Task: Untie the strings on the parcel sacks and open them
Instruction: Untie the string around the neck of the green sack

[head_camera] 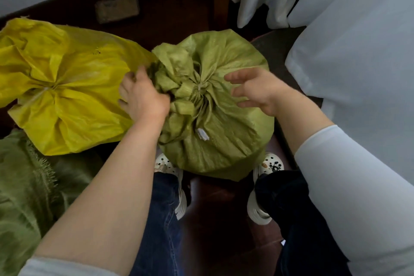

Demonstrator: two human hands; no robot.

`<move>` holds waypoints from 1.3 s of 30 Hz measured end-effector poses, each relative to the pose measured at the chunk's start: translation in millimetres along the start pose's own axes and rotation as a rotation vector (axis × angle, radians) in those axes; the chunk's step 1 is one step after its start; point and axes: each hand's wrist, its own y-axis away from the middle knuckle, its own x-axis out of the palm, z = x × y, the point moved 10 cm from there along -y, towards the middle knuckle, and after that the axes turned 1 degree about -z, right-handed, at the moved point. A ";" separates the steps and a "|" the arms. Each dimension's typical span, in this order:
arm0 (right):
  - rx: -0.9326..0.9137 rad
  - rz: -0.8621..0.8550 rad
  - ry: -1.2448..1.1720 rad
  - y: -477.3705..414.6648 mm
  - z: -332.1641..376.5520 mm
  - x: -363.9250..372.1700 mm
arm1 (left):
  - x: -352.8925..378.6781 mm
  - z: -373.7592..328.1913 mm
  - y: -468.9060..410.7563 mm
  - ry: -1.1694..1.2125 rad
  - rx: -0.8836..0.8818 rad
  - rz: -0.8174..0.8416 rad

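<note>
Green sack stands tied with string; left hand grips its gathered folds, right hand hovers with fingers spread.

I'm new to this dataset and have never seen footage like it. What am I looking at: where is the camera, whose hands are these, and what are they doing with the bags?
There is no machine here. A person works with bare hands, and the single picture comes from a camera worn on their head, looking down. On the dark floor, between their feet, stands a green sack, its top bunched and tied with a pale string. The left hand grips the bunched fabric on its left side. The right hand is open over the right side, holding nothing. A yellow sack, also tied shut, lies to the left, and a second green sack shows at lower left.
</note>
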 end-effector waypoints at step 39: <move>-0.067 0.059 0.075 -39.5 14.5 17.3 | -48.1 -43.2 -15.6 0.121 0.190 -0.355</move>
